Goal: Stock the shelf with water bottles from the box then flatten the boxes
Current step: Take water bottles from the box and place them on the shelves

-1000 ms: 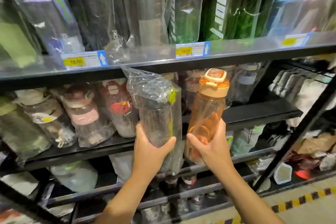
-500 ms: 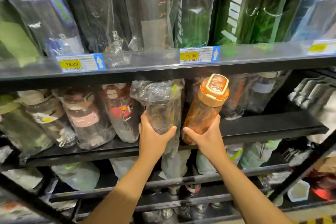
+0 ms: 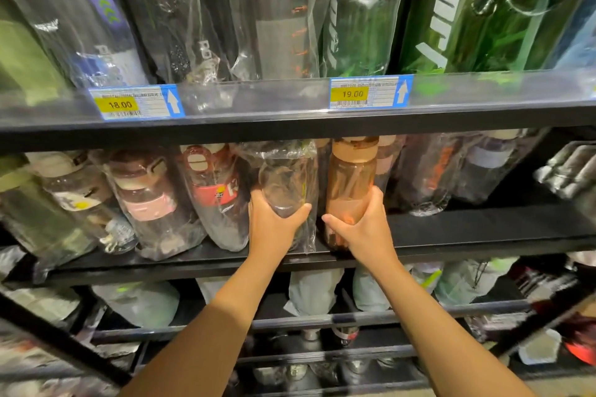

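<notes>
My left hand (image 3: 272, 226) grips the base of a clear water bottle wrapped in a plastic bag (image 3: 285, 184), which stands on the black middle shelf (image 3: 483, 229). Beside it, my right hand (image 3: 361, 229) holds the lower part of an orange water bottle (image 3: 351, 177) with a peach lid. Both bottles are upright under the upper shelf's edge, in a gap between other bagged bottles. No box is in view.
Bagged bottles (image 3: 145, 200) fill the middle shelf on the left and more (image 3: 429, 171) on the right. Tall dark and green bottles (image 3: 361, 10) line the upper shelf, with price tags 18.00 (image 3: 135, 103) and 19.00 (image 3: 371, 93). Lower shelves hold more wrapped goods.
Both hands have pushed the two bottles up and forward from in front of the shelf onto the middle shelf, and the camera has moved closer.
</notes>
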Available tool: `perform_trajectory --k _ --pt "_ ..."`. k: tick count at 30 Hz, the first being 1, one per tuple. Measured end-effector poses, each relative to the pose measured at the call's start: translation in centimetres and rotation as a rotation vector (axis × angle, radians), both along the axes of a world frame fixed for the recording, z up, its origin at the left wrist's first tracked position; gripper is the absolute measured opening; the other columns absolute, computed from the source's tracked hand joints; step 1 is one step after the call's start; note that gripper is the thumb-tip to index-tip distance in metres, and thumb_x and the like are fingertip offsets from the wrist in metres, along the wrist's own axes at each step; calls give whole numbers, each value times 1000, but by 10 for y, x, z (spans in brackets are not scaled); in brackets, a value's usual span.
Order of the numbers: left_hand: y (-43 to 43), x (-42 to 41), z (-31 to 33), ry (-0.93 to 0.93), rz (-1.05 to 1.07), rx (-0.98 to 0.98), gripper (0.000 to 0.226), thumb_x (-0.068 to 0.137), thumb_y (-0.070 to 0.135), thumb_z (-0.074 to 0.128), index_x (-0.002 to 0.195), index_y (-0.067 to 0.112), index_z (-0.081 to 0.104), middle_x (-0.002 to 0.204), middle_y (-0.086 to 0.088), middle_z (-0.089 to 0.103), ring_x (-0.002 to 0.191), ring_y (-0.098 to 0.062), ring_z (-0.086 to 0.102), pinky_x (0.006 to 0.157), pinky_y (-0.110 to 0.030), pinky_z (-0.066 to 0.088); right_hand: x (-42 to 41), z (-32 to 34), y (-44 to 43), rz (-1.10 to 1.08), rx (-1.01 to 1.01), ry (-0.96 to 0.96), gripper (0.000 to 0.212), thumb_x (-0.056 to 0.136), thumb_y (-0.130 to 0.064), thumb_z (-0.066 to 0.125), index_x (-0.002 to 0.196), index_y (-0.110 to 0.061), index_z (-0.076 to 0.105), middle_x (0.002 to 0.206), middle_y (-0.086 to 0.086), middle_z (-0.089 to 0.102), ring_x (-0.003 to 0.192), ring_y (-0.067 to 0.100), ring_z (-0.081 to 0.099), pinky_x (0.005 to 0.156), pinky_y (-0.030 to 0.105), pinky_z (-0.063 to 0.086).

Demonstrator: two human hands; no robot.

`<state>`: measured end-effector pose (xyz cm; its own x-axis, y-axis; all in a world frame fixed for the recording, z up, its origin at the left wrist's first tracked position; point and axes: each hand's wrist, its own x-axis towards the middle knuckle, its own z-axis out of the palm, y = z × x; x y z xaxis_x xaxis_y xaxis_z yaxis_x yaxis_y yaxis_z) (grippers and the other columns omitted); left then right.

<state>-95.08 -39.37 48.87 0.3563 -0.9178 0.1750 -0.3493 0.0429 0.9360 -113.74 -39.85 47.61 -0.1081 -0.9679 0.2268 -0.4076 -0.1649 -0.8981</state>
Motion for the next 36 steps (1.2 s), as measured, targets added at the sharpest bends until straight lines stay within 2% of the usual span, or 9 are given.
perform_trajectory --k 5,7,12,16,19,23,28,33,36 --pt "-4 -1 -2 -9 8 22 77 70 43 93 122 18 41 124 -6 53 118 -24 56 103 -48 51 7 -1 -9 -67 31 98 67 72 -51 90 101 -35 32 107 -1 48 86 7 50 62 17 43" --pt "-3 0 -3 -23 1 19 78 70 42 93 121 17 40 124 -6 52 118 -25 55 103 -48 50 8 -1 -10 -85 30 111 67 71 -52 90 96 -36 30 103 -3 46 86 9 49 62 17 40" --pt "6 1 -9 -44 -25 57 83 70 43 93 125 17 36 131 -6 51 123 -25 54 103 -49 50 11 2 -7 -109 51 122 74 71 -49 91 116 -23 38 116 0 49 114 24 51 88 37 54" --pt "19 4 -12 -59 -71 158 118 74 50 90 159 17 14 161 -8 32 149 -25 34 119 -45 38 15 6 10 -116 105 152 108 77 -51 87 155 -10 23 151 8 39 141 26 32 114 45 40" --pt "31 9 -14 -120 -95 181 117 83 51 82 164 19 4 170 -3 18 156 -21 19 124 -42 28 17 7 28 -157 104 277 105 88 -54 75 161 -10 14 159 13 32 145 31 26 117 48 33" --pt "55 23 -12 -300 -147 202 91 96 46 68 163 18 15 167 0 24 153 -19 25 124 -41 29 20 9 53 -194 155 558 84 94 -51 66 155 -6 29 152 17 39 136 40 36 110 49 36" --pt "95 64 -4 -577 -249 333 69 101 48 57 158 20 32 157 0 41 143 -23 37 116 -40 36 40 11 98 -145 241 921 82 97 -59 55 156 -7 31 154 15 40 134 38 42 105 45 41" --pt "153 118 -12 -929 -199 281 55 97 47 58 142 16 56 138 -2 59 124 -26 54 100 -36 45 96 5 145 -6 274 1057 73 100 -59 44 154 -11 31 148 11 45 129 34 47 101 44 44" --pt "180 168 -21 -1006 -200 302 51 93 47 61 134 17 61 132 -2 62 118 -26 58 94 -37 50 146 -5 171 66 282 1119 68 101 -59 43 150 -13 34 145 9 47 129 33 46 101 42 43"
